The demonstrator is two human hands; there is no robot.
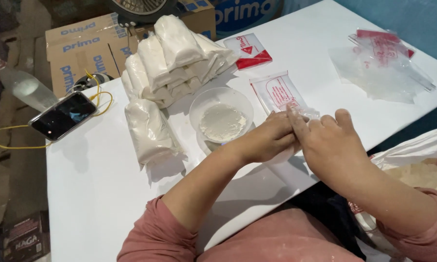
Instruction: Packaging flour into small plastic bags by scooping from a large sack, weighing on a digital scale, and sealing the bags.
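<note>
Bare forearms w/ dusty-pink sleeves pushed up past elbows, flour-dusted left hand (272, 137) & right hand (331, 145).

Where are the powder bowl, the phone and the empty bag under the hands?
powder bowl (199, 104): head view, bare left rim.
phone (63, 115): head view, middle of dark screen.
empty bag (276, 92): head view, printed middle.

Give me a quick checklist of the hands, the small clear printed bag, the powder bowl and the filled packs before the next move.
1. Both hands on the small clear plastic bag with red print: ok, left hand and right hand meet at its near end.
2. Bag mouth open: cannot tell, fingers cover it.
3. Round clear plastic bowl of white powder upright, within reach: ok.
4. Stacked filled white powder packs clear of the hands: ok.
5. Spare empty bags on the white table: ok.
</note>
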